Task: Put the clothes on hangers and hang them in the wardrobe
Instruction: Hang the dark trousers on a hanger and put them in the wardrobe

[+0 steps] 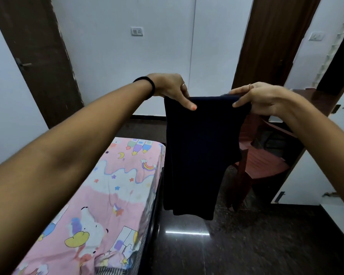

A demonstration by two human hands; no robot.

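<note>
hands, left hand (172, 87) & right hand (260, 98), pinch dark navy folded cloth garment (199, 155) at top edge w/ curled fingers; no hanger seen, hanging not yet done.

Dark navy garment (197, 151), hanging lengthwise (top edge pinched), above floor

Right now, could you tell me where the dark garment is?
In the head view the dark garment hangs mid-frame, held up by its top edge between the left hand and right hand, above the floor between the bed and the red chair.
</note>
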